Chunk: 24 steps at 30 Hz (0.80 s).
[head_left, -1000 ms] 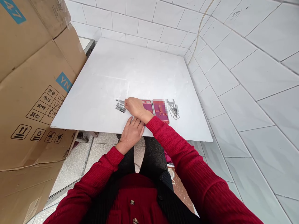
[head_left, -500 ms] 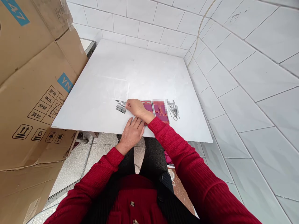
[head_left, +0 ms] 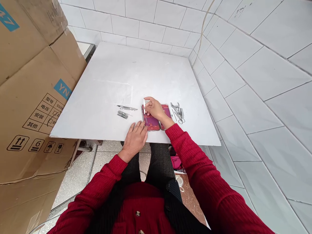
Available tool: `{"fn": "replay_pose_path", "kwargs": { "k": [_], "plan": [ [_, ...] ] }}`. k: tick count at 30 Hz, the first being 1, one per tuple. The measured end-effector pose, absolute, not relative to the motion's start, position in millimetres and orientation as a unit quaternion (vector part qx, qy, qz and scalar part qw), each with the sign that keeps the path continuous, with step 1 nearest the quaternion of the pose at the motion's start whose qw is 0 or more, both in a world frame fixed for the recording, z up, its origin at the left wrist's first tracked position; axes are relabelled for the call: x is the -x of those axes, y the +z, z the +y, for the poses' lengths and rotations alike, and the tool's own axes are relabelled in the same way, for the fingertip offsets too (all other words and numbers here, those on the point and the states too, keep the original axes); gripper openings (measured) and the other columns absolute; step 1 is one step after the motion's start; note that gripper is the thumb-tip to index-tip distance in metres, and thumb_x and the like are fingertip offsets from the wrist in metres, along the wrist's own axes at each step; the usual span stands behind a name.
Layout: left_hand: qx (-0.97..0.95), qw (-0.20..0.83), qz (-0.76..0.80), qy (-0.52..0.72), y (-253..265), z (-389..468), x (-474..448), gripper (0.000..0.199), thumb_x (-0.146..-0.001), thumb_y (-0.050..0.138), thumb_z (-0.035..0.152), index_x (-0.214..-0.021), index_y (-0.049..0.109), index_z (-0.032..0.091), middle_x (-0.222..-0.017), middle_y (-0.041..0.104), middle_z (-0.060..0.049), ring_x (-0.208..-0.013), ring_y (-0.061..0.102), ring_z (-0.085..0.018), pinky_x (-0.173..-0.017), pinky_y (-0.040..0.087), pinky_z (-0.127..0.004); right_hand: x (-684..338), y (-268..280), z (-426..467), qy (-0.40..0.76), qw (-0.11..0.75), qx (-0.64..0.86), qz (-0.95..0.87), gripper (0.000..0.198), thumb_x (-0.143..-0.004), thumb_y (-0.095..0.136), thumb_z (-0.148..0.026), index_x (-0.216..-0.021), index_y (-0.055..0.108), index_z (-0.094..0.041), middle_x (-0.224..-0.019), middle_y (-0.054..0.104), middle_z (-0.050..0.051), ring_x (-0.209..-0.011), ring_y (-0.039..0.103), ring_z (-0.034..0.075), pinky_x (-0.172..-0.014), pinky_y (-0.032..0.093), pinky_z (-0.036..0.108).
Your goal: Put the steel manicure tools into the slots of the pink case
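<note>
On the table's near side lies an unfolded purple-red zip case (head_left: 153,123) with loops inside. My right hand (head_left: 154,109) is over its left half, pinching a slim, pale, shiny tool (head_left: 144,106) held roughly upright; its exact kind is too small to make out. My left hand (head_left: 136,134) rests with fingers stretched out flat, the fingertips at the case's near left edge. Left of the case are a thin pointed metal instrument (head_left: 127,107) and a small patterned metal packet (head_left: 122,114). Scissors and other metal instruments (head_left: 179,114) lie to its right.
The white table (head_left: 117,71) meets a tiled wall (head_left: 148,31) at the back and stands close to another on the right. A tall cardboard box (head_left: 36,91) stands at the left. A pale cable (head_left: 202,34) hangs in the far corner.
My right hand has moved right, from beside the left-hand instruments to over the case, and the slim pale tool now shows in its fingers. My left hand has shifted slightly left and nearer me.
</note>
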<state>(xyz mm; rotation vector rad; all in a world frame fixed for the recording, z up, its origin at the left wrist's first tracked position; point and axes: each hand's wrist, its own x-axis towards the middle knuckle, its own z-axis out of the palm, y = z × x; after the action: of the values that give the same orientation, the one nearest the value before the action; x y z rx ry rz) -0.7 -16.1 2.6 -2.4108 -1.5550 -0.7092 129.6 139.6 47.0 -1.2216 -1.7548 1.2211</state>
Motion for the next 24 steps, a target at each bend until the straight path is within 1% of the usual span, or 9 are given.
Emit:
{"fn": "replay_pose_path", "kwargs": {
  "k": [4, 6, 10, 14, 19, 24],
  "plan": [
    [0.813, 0.094, -0.523, -0.236, 3.3, -15.7, 1.2, 0.034, -0.103, 0.048, 0.021, -0.129, 0.068, 0.011, -0.143, 0.065, -0.017, -0.135, 0.06, -0.031, -0.116, 0.044, -0.051, -145.4, 43.7, 140.6, 0.478, 0.343, 0.458, -0.666, 0.066, -0.083, 0.058, -0.013, -0.147, 0.045, -0.02, -0.069, 0.06, -0.01, -0.053, 0.059, 0.01, -0.054, 0.051, 0.022],
    [0.814, 0.095, -0.522, -0.235, 3.7, -15.6, 1.5, 0.034, -0.103, 0.048, 0.021, -0.129, 0.068, 0.011, -0.143, 0.065, -0.017, -0.134, 0.06, -0.032, -0.115, 0.045, -0.051, -148.6, 41.8, 141.3, 0.481, 0.345, 0.455, -0.666, 0.069, -0.083, 0.057, -0.013, -0.15, 0.044, -0.021, -0.069, 0.06, -0.01, -0.054, 0.061, 0.01, -0.054, 0.052, 0.022],
    [0.813, 0.086, -0.525, -0.235, 4.7, -15.4, 1.3, 0.033, -0.103, 0.048, 0.02, -0.129, 0.068, 0.012, -0.143, 0.064, -0.017, -0.135, 0.06, -0.031, -0.115, 0.045, -0.051, -149.8, 38.3, 143.4, 0.463, 0.344, 0.461, -0.674, 0.061, -0.085, 0.056, -0.012, -0.145, 0.051, -0.02, -0.067, 0.06, -0.009, -0.053, 0.06, 0.01, -0.052, 0.05, 0.021],
    [0.812, 0.085, -0.526, -0.236, 5.2, -15.4, 0.5, 0.034, -0.103, 0.048, 0.02, -0.128, 0.068, 0.012, -0.143, 0.065, -0.017, -0.135, 0.06, -0.031, -0.115, 0.045, -0.051, -149.3, 35.0, 145.1, 0.437, 0.352, 0.468, -0.683, 0.064, -0.085, 0.058, -0.013, -0.147, 0.046, -0.02, -0.069, 0.064, -0.008, -0.056, 0.062, 0.012, -0.052, 0.05, 0.023],
    [0.813, 0.092, -0.524, -0.236, 5.3, -15.2, 0.1, 0.033, -0.103, 0.047, 0.02, -0.128, 0.068, 0.012, -0.142, 0.065, -0.017, -0.134, 0.06, -0.031, -0.115, 0.045, -0.051, -147.2, 34.6, 145.5, 0.421, 0.342, 0.479, -0.69, 0.049, -0.083, 0.061, -0.014, -0.131, 0.054, -0.022, -0.069, 0.065, -0.007, -0.058, 0.063, 0.013, -0.054, 0.05, 0.023],
    [0.813, 0.082, -0.525, -0.237, 4.9, -15.2, 0.6, 0.034, -0.103, 0.048, 0.02, -0.129, 0.068, 0.012, -0.143, 0.064, -0.018, -0.135, 0.059, -0.031, -0.116, 0.044, -0.051, -145.1, 36.9, 144.2, 0.436, 0.341, 0.485, -0.677, 0.044, -0.081, 0.061, -0.014, -0.123, 0.054, -0.022, -0.067, 0.064, -0.008, -0.057, 0.063, 0.013, -0.053, 0.048, 0.023]
  ]
}}
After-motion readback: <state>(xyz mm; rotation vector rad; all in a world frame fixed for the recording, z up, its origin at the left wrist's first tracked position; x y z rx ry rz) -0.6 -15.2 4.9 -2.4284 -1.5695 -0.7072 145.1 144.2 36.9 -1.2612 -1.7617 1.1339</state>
